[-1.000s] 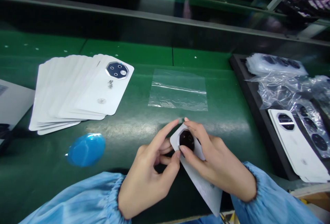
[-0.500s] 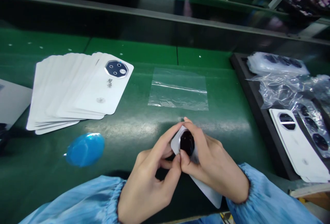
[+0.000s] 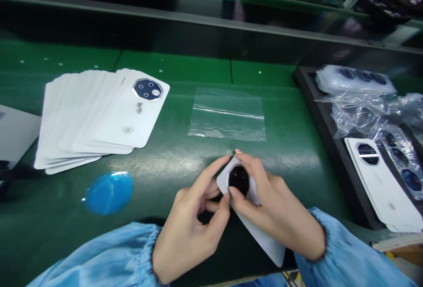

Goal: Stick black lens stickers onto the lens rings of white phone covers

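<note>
Between my hands is a white phone back cover, tilted, with a dark octagonal camera lens at its upper end. My right hand closes around the cover; its thumb presses the lens's lower edge and its index finger lies along the far side. On the left edge, my left hand has its thumb tip against the cover, with other fingers partly hidden under it. Left of the hands lies a round, shiny blue piece. A clear plastic bag rests flat beyond them.
A fanned stack of white phone back covers lies at left. At right, a black tray holds plastic-wrapped lens pieces and more white covers. A dark ledge with a metal rail crosses behind the green bench.
My left index finger has lifted from the lens area, and my right fingers have shifted slightly, showing more of the lens. The cover stays between my hands.
</note>
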